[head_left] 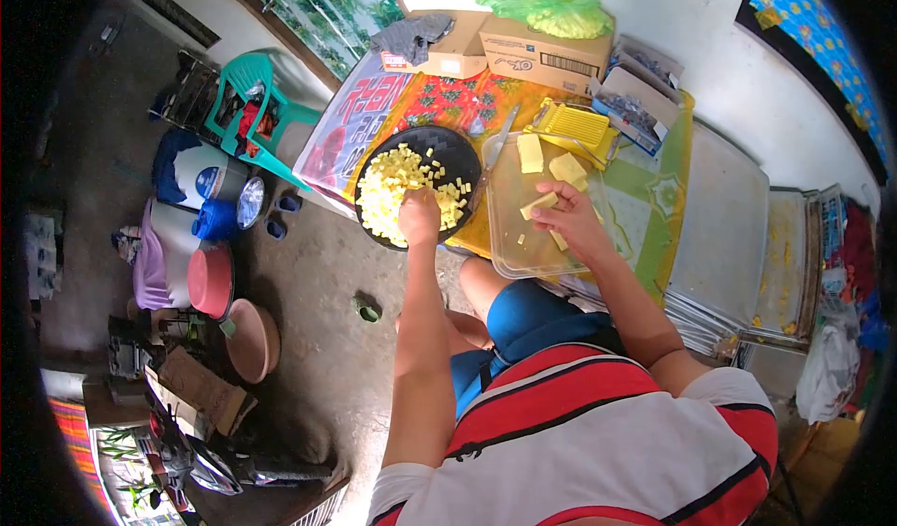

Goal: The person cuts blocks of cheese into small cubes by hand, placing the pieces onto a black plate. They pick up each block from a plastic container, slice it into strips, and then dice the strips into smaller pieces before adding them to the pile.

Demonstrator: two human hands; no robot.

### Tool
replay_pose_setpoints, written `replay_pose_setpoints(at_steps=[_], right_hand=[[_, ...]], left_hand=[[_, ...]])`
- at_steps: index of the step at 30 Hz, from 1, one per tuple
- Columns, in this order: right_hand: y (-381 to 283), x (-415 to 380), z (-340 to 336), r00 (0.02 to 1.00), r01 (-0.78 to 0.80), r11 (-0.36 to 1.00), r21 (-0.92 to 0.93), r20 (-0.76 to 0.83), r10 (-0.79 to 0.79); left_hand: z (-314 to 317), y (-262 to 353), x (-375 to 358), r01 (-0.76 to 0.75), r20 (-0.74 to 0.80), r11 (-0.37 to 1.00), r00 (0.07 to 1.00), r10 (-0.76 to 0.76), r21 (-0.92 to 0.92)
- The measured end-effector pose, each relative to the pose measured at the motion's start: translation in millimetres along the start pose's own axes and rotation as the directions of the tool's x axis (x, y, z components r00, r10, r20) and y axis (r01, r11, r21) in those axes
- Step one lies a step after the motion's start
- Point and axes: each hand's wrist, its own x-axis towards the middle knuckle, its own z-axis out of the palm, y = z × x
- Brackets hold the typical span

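My left hand [420, 216] is closed over a round black tray [458, 148] heaped with small pale-yellow cubes [383, 190]; what its fingers hold, if anything, is hidden. My right hand [570, 225] pinches a pale-yellow slab [537, 205] above a clear plastic container [512, 263]. Other yellow slabs [531, 153] lie in that container, some partly behind my right hand. A knife [502, 137] rests between the black tray and the container. Just beyond is a yellow slotted cutter [576, 129].
Cardboard boxes [542, 54] and a green plastic bag [551, 7] stand at the table's back. Opened small boxes [640, 96] sit right of the cutter. Stacked trays [719, 218] are at the right. A green chair [248, 92] and basins [252, 339] stand at left.
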Motion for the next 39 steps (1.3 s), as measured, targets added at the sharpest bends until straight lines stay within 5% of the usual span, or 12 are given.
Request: replay_pose_setpoints(at_steps=[5, 6, 8, 10, 16, 22, 28, 31, 35, 39], right_hand=[[6.1, 0.9, 0.2, 0.999, 0.014, 1.0, 0.015, -0.035, -0.014], [7.7, 1.6, 0.0, 0.999, 0.011, 1.0, 0.015, -0.042, -0.01], [7.2, 1.9, 6.1, 0.998, 0.027, 0.999, 0.029, -0.054, -0.025], [9.6, 2.3, 9.4, 0.998, 0.045, 0.998, 0.032, -0.054, -0.043], [10.4, -3.2, 14.8, 0.998, 0.064, 0.997, -0.043, -0.024, -0.065], [8.5, -5.2, 13.0, 0.999, 0.03, 0.999, 0.02, 0.019, -0.03], [8.3, -3.8, 10.0, 0.999, -0.034, 0.988, 0.152, 0.012, 0.032], [8.7, -3.9, 5.4, 0.998, -0.057, 0.987, 0.148, -0.006, 0.059], [7.0, -5.1, 5.0, 0.998, -0.061, 0.99, 0.123, -0.023, 0.064], [7.1, -4.0, 0.5, 0.997, -0.065, 0.997, 0.052, -0.037, 0.067]], left_hand=[[-12.1, 19.1, -17.0, -0.2, -0.167, 0.963, 0.971, 0.17, -0.181], [-11.7, 28.2, -24.9, -0.181, -0.115, 0.904, 0.982, 0.147, -0.387], [-20.9, 54.1, -49.1, 0.117, 0.226, 0.621, 0.969, 0.099, -0.775], [-34.4, 75.8, -67.2, 0.327, 0.46, 0.534, 0.877, 0.135, -0.78], [-39.3, 100.8, -83.5, 0.357, 0.442, 0.347, 0.873, 0.208, -0.868], [-35.5, 97.9, -82.4, 0.358, 0.436, 0.306, 0.865, 0.248, -0.882], [-25.3, 82.7, -70.9, 0.274, 0.369, 0.441, 0.918, 0.144, -0.855], [-15.0, 53.8, -41.2, -0.092, 0.022, 0.787, 0.991, 0.133, -0.61], [-5.4, 6.4, -5.5, -0.057, -0.075, 0.976, 0.996, 0.042, -0.211], [-2.5, -16.9, 10.9, -0.018, 0.073, 1.0, 0.997, 0.018, 0.0]])
